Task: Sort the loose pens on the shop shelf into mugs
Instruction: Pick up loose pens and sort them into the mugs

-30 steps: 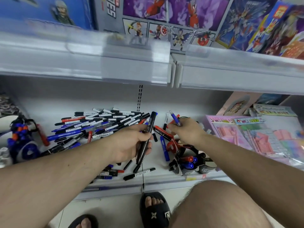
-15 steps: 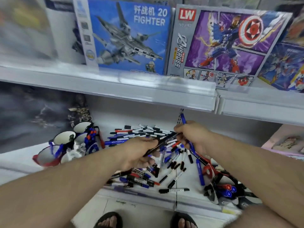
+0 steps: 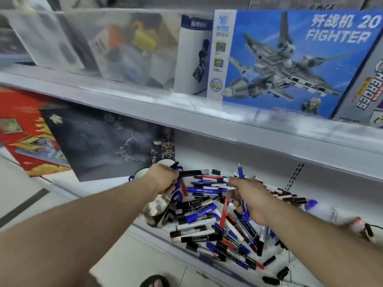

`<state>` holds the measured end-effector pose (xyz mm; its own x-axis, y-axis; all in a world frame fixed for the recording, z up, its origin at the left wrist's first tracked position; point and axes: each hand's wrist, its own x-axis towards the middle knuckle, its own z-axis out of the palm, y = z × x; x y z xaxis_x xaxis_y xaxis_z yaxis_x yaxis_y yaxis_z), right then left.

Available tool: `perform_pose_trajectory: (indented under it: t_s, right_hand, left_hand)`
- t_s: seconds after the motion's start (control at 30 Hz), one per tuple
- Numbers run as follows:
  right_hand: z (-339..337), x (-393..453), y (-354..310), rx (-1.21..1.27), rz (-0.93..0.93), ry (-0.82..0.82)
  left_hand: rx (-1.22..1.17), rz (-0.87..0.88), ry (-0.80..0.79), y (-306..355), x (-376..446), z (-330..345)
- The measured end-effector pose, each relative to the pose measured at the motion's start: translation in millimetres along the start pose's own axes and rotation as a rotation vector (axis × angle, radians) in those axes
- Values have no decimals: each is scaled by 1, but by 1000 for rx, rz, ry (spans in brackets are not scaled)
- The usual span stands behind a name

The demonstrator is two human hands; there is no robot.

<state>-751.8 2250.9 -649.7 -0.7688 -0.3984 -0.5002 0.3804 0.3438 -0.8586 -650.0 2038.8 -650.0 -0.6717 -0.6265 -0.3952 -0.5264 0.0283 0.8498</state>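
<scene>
While fingers (image 3: 238,206) pinch blue pens (image 3: 240,172), pile (image 3: 207,216) beneath

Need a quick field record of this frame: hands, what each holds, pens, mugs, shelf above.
left hand: grips a black pen beside the mugs
right hand: grips blue pens, tips up
loose pens: black, blue and red, heaped on the shelf
mugs: left of the heap, partly hidden by the left hand
upper shelf: fighter jet box
</scene>
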Motion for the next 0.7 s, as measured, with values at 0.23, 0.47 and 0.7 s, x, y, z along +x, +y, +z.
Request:
perform_pose_trajectory:
  t_s: [0.23,0.47,0.7]
  right_hand:
    - [46,40,14,217,115,-83]
    - [72,78,20,227,217,-119]
    - [83,96,21,213,278,-123]
  left_hand:
    - [575,125,335,-26,103,-56]
    - [773,167,362,-40,177,-41]
    - [978,174,193,-56,217,-12]
